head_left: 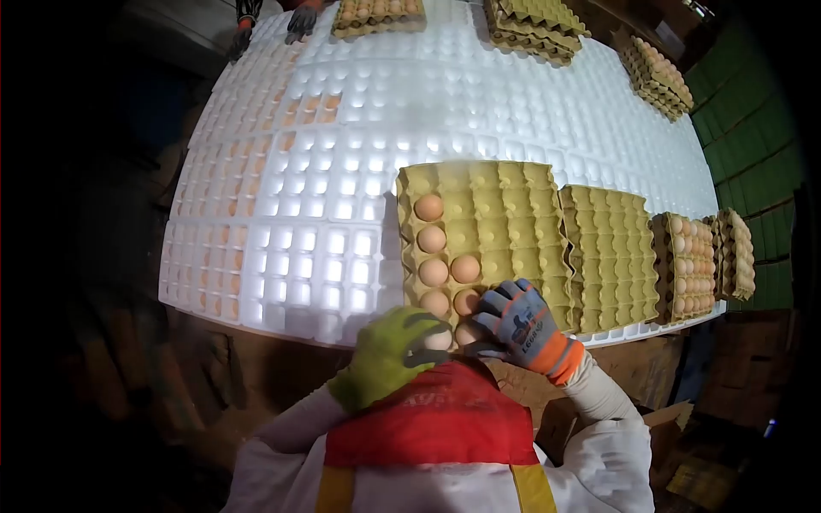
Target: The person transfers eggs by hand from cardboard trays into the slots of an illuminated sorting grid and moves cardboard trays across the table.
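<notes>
A yellowish pulp egg tray (505,205) lies in front of me, with brown eggs (432,239) in its left columns. My left hand (382,352), in a yellow-green glove, curls its fingers round a pale egg (438,340) at the tray's near left corner. Beside it, my right hand (520,327), in a grey glove with an orange cuff, has fingers and thumb about another egg (467,333) in the second column. One more egg (467,302) sits just above, partly covered by the right fingers.
White moulded trays (368,171) cover the table, some cups holding eggs at left. A second pulp tray (611,256) adjoins mine. Stacked egg trays (691,265) stand right; others (534,30) stand at the far side. Another person's gloved hand (301,21) is at the upper left.
</notes>
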Demonstrator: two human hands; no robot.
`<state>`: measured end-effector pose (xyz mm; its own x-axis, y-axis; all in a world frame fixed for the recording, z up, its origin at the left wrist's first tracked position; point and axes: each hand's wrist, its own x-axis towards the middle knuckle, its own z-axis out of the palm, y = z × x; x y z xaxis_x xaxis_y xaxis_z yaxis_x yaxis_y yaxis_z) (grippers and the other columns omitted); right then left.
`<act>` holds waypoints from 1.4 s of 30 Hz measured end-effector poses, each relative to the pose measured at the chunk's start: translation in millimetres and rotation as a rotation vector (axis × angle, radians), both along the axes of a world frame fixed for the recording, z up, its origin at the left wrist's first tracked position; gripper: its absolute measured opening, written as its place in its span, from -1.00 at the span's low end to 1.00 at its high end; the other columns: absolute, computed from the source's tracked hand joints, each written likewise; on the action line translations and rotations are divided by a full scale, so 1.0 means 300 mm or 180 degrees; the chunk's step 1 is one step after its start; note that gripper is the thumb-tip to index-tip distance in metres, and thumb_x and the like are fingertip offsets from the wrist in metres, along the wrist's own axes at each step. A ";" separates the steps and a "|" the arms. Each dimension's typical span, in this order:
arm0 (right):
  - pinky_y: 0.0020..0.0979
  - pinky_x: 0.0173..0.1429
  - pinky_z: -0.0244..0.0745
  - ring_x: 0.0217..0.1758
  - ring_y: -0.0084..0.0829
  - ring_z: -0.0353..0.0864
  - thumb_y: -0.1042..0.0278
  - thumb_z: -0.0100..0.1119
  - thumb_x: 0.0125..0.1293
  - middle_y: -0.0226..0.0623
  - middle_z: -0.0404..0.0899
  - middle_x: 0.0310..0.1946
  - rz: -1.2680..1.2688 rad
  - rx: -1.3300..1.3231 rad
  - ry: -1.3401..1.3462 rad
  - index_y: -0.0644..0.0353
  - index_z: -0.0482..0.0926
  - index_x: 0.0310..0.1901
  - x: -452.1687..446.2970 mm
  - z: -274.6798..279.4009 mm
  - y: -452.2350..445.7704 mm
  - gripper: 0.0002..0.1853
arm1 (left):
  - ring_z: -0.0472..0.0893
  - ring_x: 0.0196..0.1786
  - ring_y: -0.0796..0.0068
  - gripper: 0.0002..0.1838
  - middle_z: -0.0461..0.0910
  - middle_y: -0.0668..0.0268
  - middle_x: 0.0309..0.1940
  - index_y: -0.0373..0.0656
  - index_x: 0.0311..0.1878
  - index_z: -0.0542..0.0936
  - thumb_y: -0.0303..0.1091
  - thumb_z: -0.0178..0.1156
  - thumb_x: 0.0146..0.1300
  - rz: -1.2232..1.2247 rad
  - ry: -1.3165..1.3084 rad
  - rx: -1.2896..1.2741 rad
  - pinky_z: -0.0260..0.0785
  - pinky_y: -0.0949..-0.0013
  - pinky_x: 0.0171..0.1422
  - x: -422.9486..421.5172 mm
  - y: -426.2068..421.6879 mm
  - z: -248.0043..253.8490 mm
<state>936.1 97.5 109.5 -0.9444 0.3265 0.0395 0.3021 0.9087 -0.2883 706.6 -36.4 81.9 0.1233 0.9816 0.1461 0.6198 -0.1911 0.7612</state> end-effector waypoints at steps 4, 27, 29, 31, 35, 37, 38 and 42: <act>-0.12 0.08 0.35 -0.01 -0.20 0.49 0.00 0.41 0.16 -0.33 0.53 -0.06 0.0059 -0.0507 0.0527 -0.08 0.61 -0.06 0.068 -0.002 0.063 -0.64 | 0.60 0.12 0.39 -0.52 0.53 0.21 0.06 -0.21 0.24 0.52 -0.54 0.38 0.26 0.0953 -0.3098 -0.1384 0.52 0.27 0.11 -0.077 -0.044 0.016; -0.13 -0.04 0.63 -0.04 -0.11 0.66 0.06 0.42 0.19 -0.25 0.54 -0.11 -0.0296 -0.0370 -0.0510 0.06 0.62 -0.02 -0.110 0.067 0.096 -0.60 | 0.64 0.09 0.15 -0.45 0.53 0.13 0.16 0.08 0.21 0.67 -0.24 0.51 0.08 0.0932 0.0925 0.0169 0.59 0.20 0.05 -0.035 0.164 0.003; -0.20 0.06 0.65 0.00 -0.18 0.71 0.30 0.29 0.29 -0.18 0.61 0.07 -0.0980 -0.2717 0.0473 0.10 0.53 0.22 -0.018 0.068 0.144 -0.55 | 0.64 0.01 0.13 -0.45 0.52 0.13 0.14 0.09 0.16 0.68 -0.17 0.52 0.03 0.0987 0.1735 0.0009 0.59 0.15 -0.04 0.035 0.208 -0.014; -0.28 0.10 0.63 0.00 -0.29 0.70 0.43 0.18 0.32 -0.13 0.58 0.21 -0.1388 -0.4289 0.1280 0.13 0.40 0.38 0.019 0.027 0.162 -0.43 | 0.64 -0.05 0.14 -0.46 0.52 0.15 0.13 0.08 0.14 0.68 -0.12 0.51 0.02 0.1118 0.2070 0.0049 0.57 0.11 -0.10 0.054 0.231 -0.046; -0.36 0.00 0.61 -0.12 -0.39 0.66 0.47 0.17 0.31 -0.21 0.59 0.09 -0.1523 -0.3402 0.1363 0.10 0.48 0.32 -0.058 0.009 0.217 -0.49 | 0.67 0.03 0.17 -0.48 0.56 0.22 0.09 0.08 0.13 0.68 -0.15 0.54 0.05 0.1123 0.0240 -0.0175 0.57 0.13 0.04 -0.055 0.194 0.016; -0.28 -0.11 0.61 -0.14 -0.28 0.67 0.28 0.39 0.22 -0.25 0.55 -0.03 -0.1159 -0.1161 0.0448 -0.05 0.66 0.12 -0.158 0.088 0.185 -0.60 | 0.65 0.12 0.19 -0.44 0.58 0.21 0.08 0.11 0.17 0.68 -0.05 0.53 0.06 0.1189 -0.0595 -0.0371 0.55 0.14 0.12 -0.115 0.169 -0.005; -0.15 -0.15 0.62 -0.14 -0.17 0.68 0.14 0.49 0.13 -0.21 0.53 -0.04 -0.0798 -0.0103 -0.0079 -0.14 0.68 0.03 -0.184 0.067 0.187 -0.61 | 0.64 0.17 0.20 -0.42 0.60 0.21 0.07 0.12 0.19 0.67 0.00 0.53 0.07 0.1194 -0.1004 -0.0471 0.54 0.14 0.16 -0.145 0.155 -0.032; -0.09 -0.21 0.56 -0.21 -0.14 0.68 -0.01 0.50 0.08 -0.19 0.53 -0.11 -0.0713 0.0541 -0.1128 -0.12 0.66 -0.16 -0.252 0.037 0.137 -0.67 | 0.66 0.08 0.27 -0.43 0.63 0.19 0.10 -0.05 0.19 0.68 -0.13 0.58 0.11 0.1667 -0.1606 -0.0280 0.52 0.25 0.16 -0.330 0.101 -0.158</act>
<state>860.4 138.6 120.6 -0.8160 0.5413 -0.2028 0.5499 0.8351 0.0162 607.7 -6.1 34.6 -0.4269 0.9041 -0.0209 0.1832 0.1091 0.9770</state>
